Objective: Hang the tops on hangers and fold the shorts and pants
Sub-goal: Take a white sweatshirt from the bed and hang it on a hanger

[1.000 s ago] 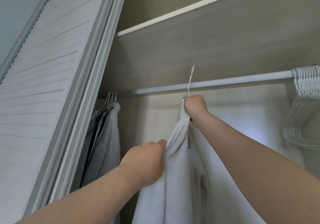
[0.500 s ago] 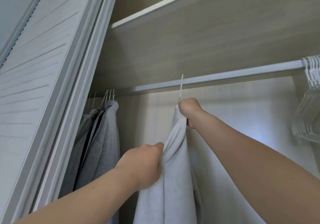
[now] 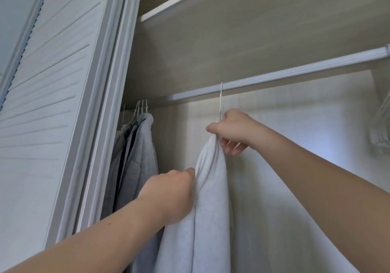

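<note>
Cloth bunches under our right hand (image 3: 234, 131), which pinches the very top of the white top (image 3: 211, 188) between thumb and forefinger. The remaining fingers (image 3: 232, 146) curl loosely below the pinch, behind the fabric. Lower down, our left hand (image 3: 171, 194) grips the top's near edge in a closed fist, thumb pressed against the fold.

The top is a pale, almost white fleecy knit with a soft, slightly nubbed face. It hangs in long vertical folds from the right hand's pinch and runs out past the bottom edge of the view. One seam or fold line runs straight down from beside the left fist. Its sleeves and neckline are hidden in the folds.

From the right hand a thin white hanger hook (image 3: 220, 97) rises straight up, and its tip crosses the ribbed metal rail (image 3: 295, 73). We cannot tell whether the hook sits fully on the rail. The top hangs near the middle of the rail's visible run.

At the rail's left end several grey garments (image 3: 143, 146) hang packed together on white hangers, well apart from our top. At the right edge of the view a cluster of bare white hangers (image 3: 382, 125) shows in part. A pale wood shelf (image 3: 232, 30) spans above the rail, and a white louvred door (image 3: 52, 83) stands at the left.
</note>
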A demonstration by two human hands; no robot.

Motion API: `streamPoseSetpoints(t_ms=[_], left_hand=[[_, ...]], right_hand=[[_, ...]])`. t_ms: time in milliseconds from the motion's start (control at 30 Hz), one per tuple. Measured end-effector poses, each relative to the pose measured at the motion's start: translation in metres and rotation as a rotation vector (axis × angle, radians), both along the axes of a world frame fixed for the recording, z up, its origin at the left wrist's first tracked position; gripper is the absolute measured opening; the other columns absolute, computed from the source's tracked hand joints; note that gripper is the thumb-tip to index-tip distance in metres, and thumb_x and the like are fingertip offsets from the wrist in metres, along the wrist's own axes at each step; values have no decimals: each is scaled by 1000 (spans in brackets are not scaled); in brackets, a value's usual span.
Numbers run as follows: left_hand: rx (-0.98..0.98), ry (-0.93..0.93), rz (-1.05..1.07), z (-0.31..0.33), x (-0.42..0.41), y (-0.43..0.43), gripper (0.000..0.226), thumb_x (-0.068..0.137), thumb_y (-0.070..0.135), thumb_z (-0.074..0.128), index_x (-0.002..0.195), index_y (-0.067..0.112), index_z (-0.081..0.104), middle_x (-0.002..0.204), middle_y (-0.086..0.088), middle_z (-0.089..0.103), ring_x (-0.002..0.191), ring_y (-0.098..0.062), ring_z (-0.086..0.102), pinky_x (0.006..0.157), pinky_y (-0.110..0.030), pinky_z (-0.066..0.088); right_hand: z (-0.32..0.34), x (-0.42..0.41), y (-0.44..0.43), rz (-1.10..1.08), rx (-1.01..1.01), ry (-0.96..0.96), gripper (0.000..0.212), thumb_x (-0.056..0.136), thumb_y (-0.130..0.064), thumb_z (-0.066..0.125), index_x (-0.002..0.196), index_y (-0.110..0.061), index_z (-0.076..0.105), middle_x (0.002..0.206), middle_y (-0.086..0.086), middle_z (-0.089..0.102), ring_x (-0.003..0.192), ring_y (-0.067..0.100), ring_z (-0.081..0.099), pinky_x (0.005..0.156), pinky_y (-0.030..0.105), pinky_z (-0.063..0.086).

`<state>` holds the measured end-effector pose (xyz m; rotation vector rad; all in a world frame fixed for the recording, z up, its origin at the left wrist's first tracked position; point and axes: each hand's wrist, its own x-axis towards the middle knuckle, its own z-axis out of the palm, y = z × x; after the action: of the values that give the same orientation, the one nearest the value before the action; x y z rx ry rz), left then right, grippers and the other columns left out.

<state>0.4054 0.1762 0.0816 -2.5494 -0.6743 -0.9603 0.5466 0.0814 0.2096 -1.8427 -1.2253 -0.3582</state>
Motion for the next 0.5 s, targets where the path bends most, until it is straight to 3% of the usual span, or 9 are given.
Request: streamPoseSetpoints(t_ms=[200, 367, 433, 500], left_hand=[[-36, -4, 74, 0, -11, 9, 17, 94, 17, 42, 84, 22, 29, 75, 3, 43, 67, -24, 48, 59, -34, 34], [-60, -7, 174, 3, -27, 21, 15, 93, 14, 43, 86, 22, 33, 79, 2, 51, 68, -22, 52, 53, -32, 29], [-66, -14, 215, 6, -31, 26, 13, 93, 13, 44, 89, 21, 35, 80, 1, 50, 69, -22, 52, 56, -33, 34], [-74, -25, 256, 8, -32, 32, 13, 93, 11, 45, 91, 20, 35, 81, 1, 50, 66, -20, 50, 58, -33, 37]], right_hand=[[-2, -32, 24, 44, -36, -36, 20, 86, -8, 49, 74, 6, 56, 72, 30, 71, 61, 38, 73, 44, 36, 58], [-2, -34, 66, 150, 25, -33, 23, 89, -6, 47, 67, 0, 51, 67, 29, 68, 65, 44, 72, 66, 44, 60], [0, -30, 85, 205, 43, -14, 23, 91, -4, 46, 68, 0, 50, 62, 24, 68, 61, 37, 72, 57, 37, 58], [2, -30, 104, 247, 24, -25, 29, 92, -2, 45, 63, -4, 47, 43, 7, 59, 46, 20, 65, 42, 21, 45]])
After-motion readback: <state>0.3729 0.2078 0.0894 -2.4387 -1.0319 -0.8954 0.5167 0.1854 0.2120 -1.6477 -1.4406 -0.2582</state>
